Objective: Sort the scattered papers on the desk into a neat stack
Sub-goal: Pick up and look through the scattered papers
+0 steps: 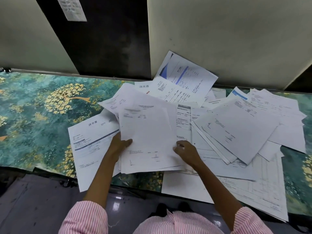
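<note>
Item one on my feed: small sheaf of white printed sheets [146, 137], centre front of the desk, on top of the litter.

Left hand [120, 143]: thumb laid on top and fingers tucked beneath, clamped on the sheaf's left edge.

Right hand [184, 150]: fingers curled at the right edge, apparently pinching it, though the tips are hidden from me.

Loose white papers [244, 119]: overlapping, to the right and behind.

Green desk covering with gold blossom print [33, 107]: shows on the left.

Pink-striped sleeves [86, 217]: low in view.

Printed white papers [236, 125] sprawl overlapping across desk [33, 107] (some overhanging), seemingly invoices.
</note>
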